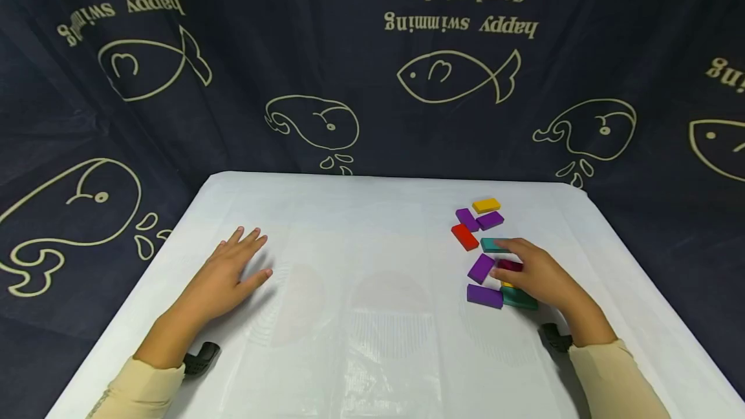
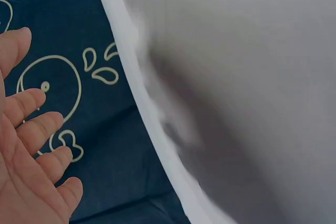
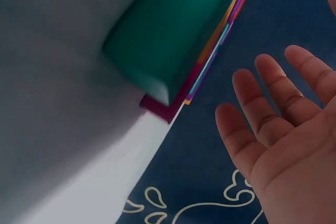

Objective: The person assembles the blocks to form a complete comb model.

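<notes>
My right hand (image 1: 544,277) is over a loose group of coloured rectangular blocks at the right of the white table. Its fingers are relaxed and hold nothing in the right wrist view. Under or beside it lie a teal block (image 1: 491,245), a dark red block (image 1: 509,265), a green block (image 1: 520,299) and a mostly hidden yellow one. Purple blocks (image 1: 485,296) lie just left of these, with a red block (image 1: 465,237) farther up and a yellow block (image 1: 486,205) at the far end. My left hand (image 1: 224,280) hovers palm down over the table's left side, fingers spread, holding nothing.
The white table (image 1: 372,225) has a glossy cover with faint circular patterns. Behind and beside it hangs a dark blue cloth (image 1: 372,141) printed with fish and whales. A black strap piece (image 1: 202,359) sits at the left wrist, another (image 1: 555,337) at the right.
</notes>
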A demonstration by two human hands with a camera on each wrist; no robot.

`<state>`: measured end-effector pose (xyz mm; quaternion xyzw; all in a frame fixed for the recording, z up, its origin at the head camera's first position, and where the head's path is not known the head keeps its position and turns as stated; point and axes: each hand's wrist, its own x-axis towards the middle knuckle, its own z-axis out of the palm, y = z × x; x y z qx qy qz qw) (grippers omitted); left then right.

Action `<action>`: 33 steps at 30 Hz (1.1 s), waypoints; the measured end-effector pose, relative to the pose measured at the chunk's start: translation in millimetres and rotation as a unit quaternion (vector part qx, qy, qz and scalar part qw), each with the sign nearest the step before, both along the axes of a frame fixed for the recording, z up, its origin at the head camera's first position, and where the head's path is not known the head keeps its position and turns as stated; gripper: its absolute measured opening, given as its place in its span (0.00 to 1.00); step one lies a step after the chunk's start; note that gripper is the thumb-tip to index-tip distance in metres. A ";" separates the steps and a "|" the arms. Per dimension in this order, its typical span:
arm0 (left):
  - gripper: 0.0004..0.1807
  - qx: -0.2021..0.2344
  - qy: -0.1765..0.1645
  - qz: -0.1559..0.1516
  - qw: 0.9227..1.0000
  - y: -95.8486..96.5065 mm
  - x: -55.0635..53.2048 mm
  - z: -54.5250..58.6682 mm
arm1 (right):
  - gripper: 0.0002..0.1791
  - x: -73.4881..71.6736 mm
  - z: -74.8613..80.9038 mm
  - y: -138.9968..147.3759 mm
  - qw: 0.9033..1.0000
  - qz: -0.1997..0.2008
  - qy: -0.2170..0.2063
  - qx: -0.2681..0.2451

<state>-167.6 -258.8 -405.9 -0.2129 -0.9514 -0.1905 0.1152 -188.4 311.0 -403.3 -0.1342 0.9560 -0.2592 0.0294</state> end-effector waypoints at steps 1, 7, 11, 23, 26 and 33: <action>0.36 0.005 -0.006 -0.004 1.000 1.8 -0.7 -0.2 | 0.38 -1.1 -0.4 -0.4 1.000 0.002 -0.002 -0.005; 0.36 0.068 -0.041 -0.029 0.996 13.9 -4.6 0.3 | 0.36 -6.3 -4.0 -2.8 1.000 0.013 -0.016 -0.015; 0.36 0.098 -0.064 -0.043 0.992 26.4 -6.3 3.9 | 0.35 -8.1 -6.5 -5.6 1.000 0.019 -0.018 -0.003; 0.35 0.092 -0.117 -0.100 0.984 74.3 -6.2 -6.1 | 0.34 -13.0 -9.4 -12.0 0.998 0.023 -0.048 0.020; 0.35 0.095 -0.131 -0.119 0.980 87.7 -4.8 -4.4 | 0.34 -12.8 -8.3 -14.7 0.998 0.017 -0.052 0.030; 0.33 0.125 -0.176 -0.173 0.961 116.0 -8.2 5.3 | 0.34 -13.5 -9.1 -19.3 0.997 0.002 -0.061 0.036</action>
